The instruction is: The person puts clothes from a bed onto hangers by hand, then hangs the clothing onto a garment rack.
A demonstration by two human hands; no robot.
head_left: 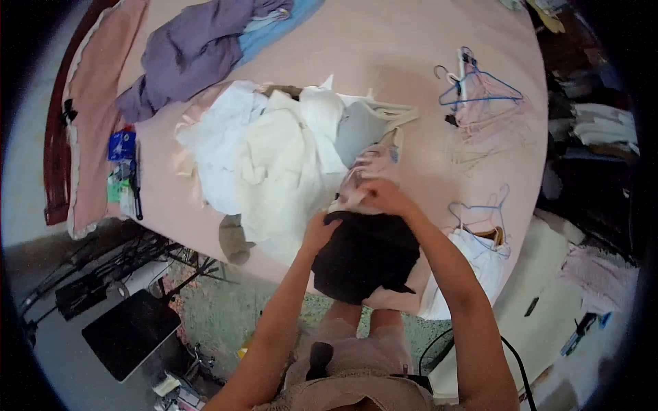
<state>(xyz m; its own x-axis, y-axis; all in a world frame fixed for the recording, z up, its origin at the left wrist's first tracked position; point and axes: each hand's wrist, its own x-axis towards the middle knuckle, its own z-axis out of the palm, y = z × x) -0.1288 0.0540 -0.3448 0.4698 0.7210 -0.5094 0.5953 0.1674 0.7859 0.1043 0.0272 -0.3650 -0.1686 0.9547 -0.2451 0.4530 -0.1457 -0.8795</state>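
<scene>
Black cloth [367, 257] lies in a heap at the near edge of the pink-covered surface, in front of my body. At its upper left edge is my left hand [321, 229], its fingers closed on the black cloth. Above the heap's top edge, my right hand [384, 196] pinches a pale pink piece of fabric [355, 198]. A crumpled patterned pink garment [373, 163] lies just beyond that hand. To the left spreads a pile of cream and white clothes [277, 164], with a grey cup-shaped garment [361, 129] at its right side.
Purple clothing [188, 51] lies at the far left. Blue hangers [480, 89] with pink items are at the right, and a white garment on a hanger [462, 264] is nearer. A blue pack [122, 146] sits at the left edge. A black stand [130, 333] is below left.
</scene>
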